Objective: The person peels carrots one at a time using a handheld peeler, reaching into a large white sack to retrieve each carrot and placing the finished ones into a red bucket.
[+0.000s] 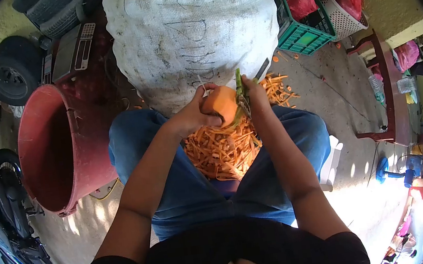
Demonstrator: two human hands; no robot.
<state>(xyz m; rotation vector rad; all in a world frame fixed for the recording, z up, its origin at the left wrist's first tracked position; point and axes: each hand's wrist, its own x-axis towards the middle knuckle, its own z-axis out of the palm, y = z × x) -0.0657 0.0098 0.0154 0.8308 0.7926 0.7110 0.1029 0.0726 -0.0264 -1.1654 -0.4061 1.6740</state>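
My left hand point(193, 114) is closed around a thick, peeled-looking carrot point(220, 104), its fingers curled over the near end and far side. In my right hand point(256, 95) is a green peeler point(240, 89), gripped upright with its lower part right at the carrot's right side. My fingers partly hide the tool. Below both hands, a heap of orange carrot peelings point(224, 149) lies between my knees.
A full white woven sack point(195, 39) stands just ahead of my hands. On the left a large red barrel point(47, 152) lies tilted with its mouth open. Green point(308, 35) and white baskets point(342, 15) sit front right. More peelings point(277, 89) are scattered by the sack.
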